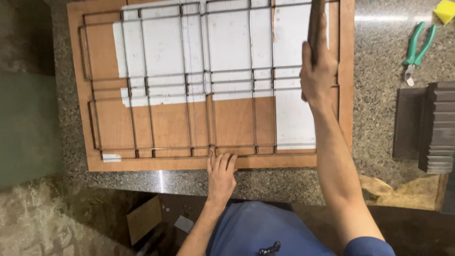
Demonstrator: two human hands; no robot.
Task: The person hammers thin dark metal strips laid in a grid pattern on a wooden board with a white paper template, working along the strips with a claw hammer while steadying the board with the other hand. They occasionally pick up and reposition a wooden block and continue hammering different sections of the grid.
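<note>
A brown wooden die board [106, 123] with thin metal rules set in a grid lies on a speckled granite counter [379, 71]. White strips [227, 42] cover much of its upper part. My left hand [221, 173] rests flat on the board's near edge, fingers pressing beside a metal rule. My right hand [318, 71] is raised over the board's right side, gripping a dark wooden handle [315, 23] that runs up out of view; its head is hidden.
Green-handled pliers [418, 47] lie on the counter at the upper right. A stack of dark grey strips [438, 128] sits at the right edge, and a yellow sponge [445, 10] is in the corner. Cardboard scraps [143, 219] lie below the counter.
</note>
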